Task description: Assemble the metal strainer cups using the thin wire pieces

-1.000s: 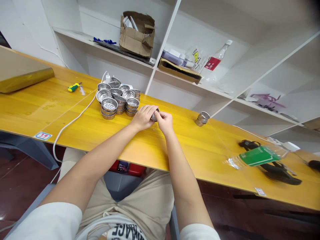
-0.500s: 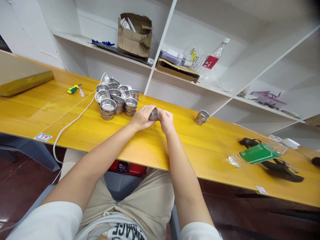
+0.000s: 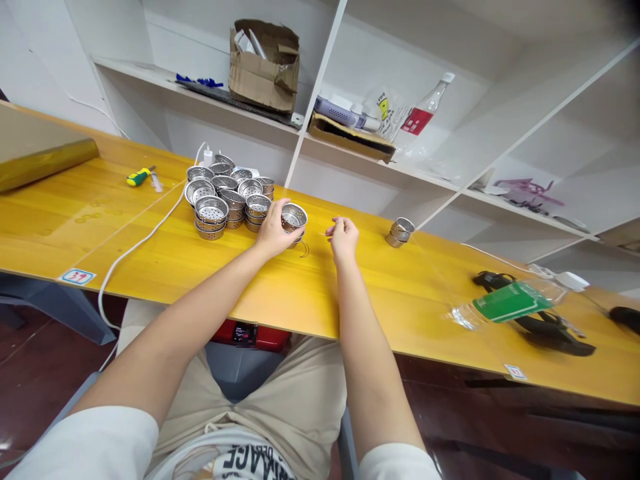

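My left hand (image 3: 274, 233) is closed around a small perforated metal cup (image 3: 294, 217), held upright with its opening facing up. Part of another metal rim shows just beneath it, mostly covered by my fingers. Beside that lower rim, a thin curved wire (image 3: 305, 249) shows over the table. Apart from the cup, to its right, my right hand (image 3: 344, 239) pinches a thin wire-like piece whose tip sticks out leftward; its exact kind is too small to tell. Left of my left hand stand several stacks of similar perforated cups (image 3: 211, 211).
Two stacked cups (image 3: 400, 232) stand farther right on the yellow table (image 3: 400, 300). A screwdriver (image 3: 140, 176) and a white cable (image 3: 145, 235) lie left. On the right lies a bottle with a green label (image 3: 513, 301). White shelves (image 3: 370, 157) rise behind.
The cup has turned from tilted on its side to upright, in my left hand at the left. My right hand has drawn away from it to the right.
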A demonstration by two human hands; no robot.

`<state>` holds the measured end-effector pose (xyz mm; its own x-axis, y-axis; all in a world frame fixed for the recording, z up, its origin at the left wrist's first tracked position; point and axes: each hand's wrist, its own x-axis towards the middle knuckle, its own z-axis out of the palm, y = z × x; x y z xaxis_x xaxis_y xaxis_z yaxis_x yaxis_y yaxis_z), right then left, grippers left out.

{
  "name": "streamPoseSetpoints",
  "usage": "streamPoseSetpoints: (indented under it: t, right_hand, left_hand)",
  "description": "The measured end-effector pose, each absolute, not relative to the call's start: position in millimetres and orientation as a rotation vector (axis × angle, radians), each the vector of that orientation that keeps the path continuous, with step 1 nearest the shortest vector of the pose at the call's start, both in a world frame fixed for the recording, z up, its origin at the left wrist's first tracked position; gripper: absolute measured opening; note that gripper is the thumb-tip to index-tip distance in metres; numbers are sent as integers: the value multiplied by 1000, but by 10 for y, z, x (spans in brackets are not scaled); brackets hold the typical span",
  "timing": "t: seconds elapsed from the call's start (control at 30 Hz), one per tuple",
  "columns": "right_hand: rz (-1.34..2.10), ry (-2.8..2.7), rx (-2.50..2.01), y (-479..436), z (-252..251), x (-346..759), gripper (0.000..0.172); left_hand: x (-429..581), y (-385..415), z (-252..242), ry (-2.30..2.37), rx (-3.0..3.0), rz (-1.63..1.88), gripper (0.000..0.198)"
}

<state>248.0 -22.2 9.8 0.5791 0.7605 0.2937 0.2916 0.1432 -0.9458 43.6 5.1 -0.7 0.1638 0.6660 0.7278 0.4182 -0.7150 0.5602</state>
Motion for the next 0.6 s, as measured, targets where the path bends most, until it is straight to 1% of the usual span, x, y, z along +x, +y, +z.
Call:
streamPoseSetpoints:
  t: [0.1, 0.2, 0.33, 0.6]
  right_hand:
    - [340, -1115, -1612, -204, 14, 2438, 26]
    - [284, -1216, -1730, -192, -37, 2390, 25]
    - [280, -1281, -1798, -196, -54, 2365, 27]
    - [290, -1363, -1918, -232, -19, 2313, 29]
  left_hand:
    - [462, 91, -53, 1017, 2219, 1556, 66]
    - [483, 132, -109, 1023, 2232, 1482, 58]
    - [494, 160, -157, 1073, 2240, 1375, 58]
    - [460, 144, -153, 1101, 2236, 1337, 61]
